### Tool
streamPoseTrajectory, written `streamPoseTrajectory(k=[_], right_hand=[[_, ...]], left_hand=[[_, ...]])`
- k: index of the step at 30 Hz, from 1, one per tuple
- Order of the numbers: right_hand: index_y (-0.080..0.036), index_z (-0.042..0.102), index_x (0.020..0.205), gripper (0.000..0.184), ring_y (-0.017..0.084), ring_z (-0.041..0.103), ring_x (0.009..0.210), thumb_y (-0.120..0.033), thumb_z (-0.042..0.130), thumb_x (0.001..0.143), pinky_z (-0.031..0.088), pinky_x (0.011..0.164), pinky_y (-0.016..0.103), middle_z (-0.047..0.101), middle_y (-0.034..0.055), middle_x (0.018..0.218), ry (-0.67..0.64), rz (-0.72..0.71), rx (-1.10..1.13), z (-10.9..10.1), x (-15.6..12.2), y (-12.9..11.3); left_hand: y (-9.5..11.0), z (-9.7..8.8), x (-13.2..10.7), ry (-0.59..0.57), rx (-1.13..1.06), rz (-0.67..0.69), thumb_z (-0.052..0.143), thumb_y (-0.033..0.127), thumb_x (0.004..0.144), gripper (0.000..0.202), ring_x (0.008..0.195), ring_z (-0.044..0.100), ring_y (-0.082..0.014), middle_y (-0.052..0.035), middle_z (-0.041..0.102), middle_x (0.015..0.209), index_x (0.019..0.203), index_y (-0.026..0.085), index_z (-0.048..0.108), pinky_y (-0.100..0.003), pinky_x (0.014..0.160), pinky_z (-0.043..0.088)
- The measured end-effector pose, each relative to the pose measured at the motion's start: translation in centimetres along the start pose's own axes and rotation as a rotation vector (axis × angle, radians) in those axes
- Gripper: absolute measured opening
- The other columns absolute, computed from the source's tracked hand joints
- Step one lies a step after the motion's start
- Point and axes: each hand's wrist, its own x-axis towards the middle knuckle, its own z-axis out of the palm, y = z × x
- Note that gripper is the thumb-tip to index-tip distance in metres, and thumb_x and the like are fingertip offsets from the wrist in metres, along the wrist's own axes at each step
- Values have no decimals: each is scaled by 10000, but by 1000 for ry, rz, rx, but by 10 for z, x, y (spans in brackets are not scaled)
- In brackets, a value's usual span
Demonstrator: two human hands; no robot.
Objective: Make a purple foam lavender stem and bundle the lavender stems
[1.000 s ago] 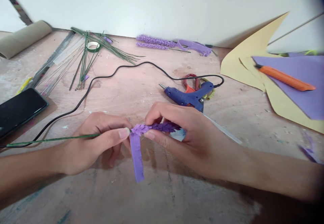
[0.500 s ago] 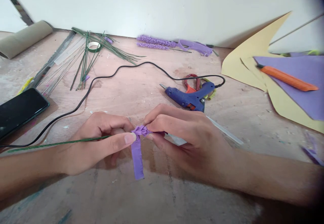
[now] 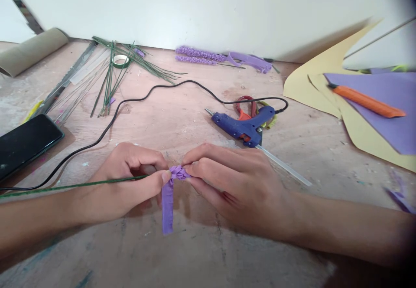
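Worn wooden table (image 3: 182,121), scuffed and paint-flecked, set against a plain white wall (image 3: 208,10).

Item in hand: green stem (image 3: 97,183), slender, bearing a short band of purple petals (image 3: 178,172), small, pointed, closely overlapped. Purple strip (image 3: 167,210), flat and narrow, hangs loose from the band's left end. Location: held above the table's near part, between the two hands.

Left hand (image 3: 133,179): thumb and forefinger pinch the stem and strip where the petals begin; remaining fingers curl behind. Right hand (image 3: 240,184): thumb and fingertips press together on the petals' right end; whatever lies beyond is hidden by that hand.

Surroundings: blue glue gun (image 3: 240,125), just beyond the right hand, clear glue stick (image 3: 286,166) projecting from its rear, lying partly over red-handled scissors (image 3: 246,105) and obscuring them. Black cord (image 3: 182,81), winding from the gun to the left edge. Phone (image 3: 29,147), dark-screened, at left; cardboard tube (image 3: 35,49) behind it. Green wires (image 3: 149,64), scattered, with a tape roll (image 3: 121,61) among them. Two purple flower spikes (image 3: 199,55), by the wall. At right, yellow paper (image 3: 312,88), purple sheet (image 3: 390,127) and orange cutter (image 3: 370,101), stacked in that order.

Orientation: stem's long axis runs left to right, nearly level, bare end leading off left and slightly nearer the person; strip points down, roughly square to it.
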Motion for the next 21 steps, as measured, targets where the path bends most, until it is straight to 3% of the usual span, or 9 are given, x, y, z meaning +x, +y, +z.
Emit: streamPoseTrajectory(k=[6,11,14,19,21], right_hand=[[-168,621,848,172,134,648,741,-143,530,991,421,582,285,719,38,931,-99,20,57,-7,4,5],[-182,626,974,115,134,638,770,-180,524,1025,417,581,268,704,42,941,-193,6,190,-20,8,13],[-180,616,1022,49,155,654,813,-215,584,1009,466,643,282,711,73,968,-181,-7,212,-32,7,18],[-208,642,1013,131,268,692,930,-202,518,971,502,737,395,735,112,1045,11,196,-195,-59,-6,65],[-225,684,1035,226,328,687,1020,-184,501,908,517,796,466,730,105,1153,-117,288,-311,-69,-13,94]], left_hand=[[-5,-3,1,-48,10,80,634,406,923,341,451,413,-78,36,490,517,677,170,632,-183,421,289],[-6,-2,1,-98,-64,118,550,437,985,382,490,566,-105,-2,641,593,757,168,695,-189,473,418],[-7,-1,1,-136,-102,110,542,434,996,371,475,572,-92,-7,679,629,803,160,703,-171,457,422],[-7,1,3,-83,-81,139,504,383,1012,365,489,561,-76,-12,701,697,815,152,708,-161,470,436],[-7,1,4,-71,-101,141,503,384,1012,368,505,557,-77,-16,701,711,814,149,705,-162,480,443]])
